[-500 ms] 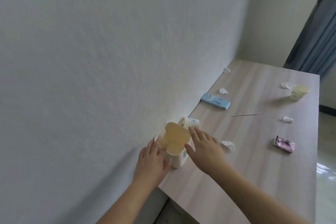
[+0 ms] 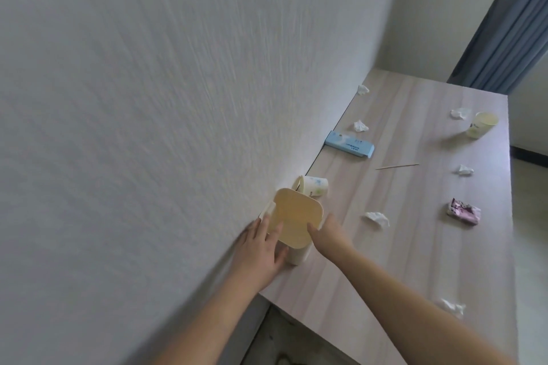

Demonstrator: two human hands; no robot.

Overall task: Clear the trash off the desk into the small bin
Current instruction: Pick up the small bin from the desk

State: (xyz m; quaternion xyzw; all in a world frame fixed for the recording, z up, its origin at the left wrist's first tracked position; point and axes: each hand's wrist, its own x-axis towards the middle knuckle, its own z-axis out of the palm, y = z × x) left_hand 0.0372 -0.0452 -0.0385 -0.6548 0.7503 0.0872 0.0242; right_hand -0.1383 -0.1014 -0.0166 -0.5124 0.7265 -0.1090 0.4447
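Note:
A small cream bin [image 2: 299, 255] with a yellowish lid [image 2: 293, 216] stands at the desk's near left corner against the wall. My left hand [image 2: 261, 252] grips the bin's left side, fingers up on the lid. My right hand [image 2: 329, 235] holds the lid's right edge, thumb on top. A paper cup [image 2: 314, 186] lies on its side just behind the bin. Crumpled tissues lie scattered: one [image 2: 377, 218] right of the bin, one [image 2: 453, 306] near the front edge, others farther back. A pink wrapper [image 2: 464, 211] sits to the right.
A blue flat box [image 2: 350, 144] lies along the wall. A thin wooden stick [image 2: 397, 166] rests mid-desk. An upright yellow cup [image 2: 482, 124] stands at the far right beside a tissue [image 2: 460, 112]. The wall runs along the desk's [image 2: 385, 261] left side.
My right hand has pulled back from over the lid's far side to its right edge. The view has shifted, showing more of the desk's front.

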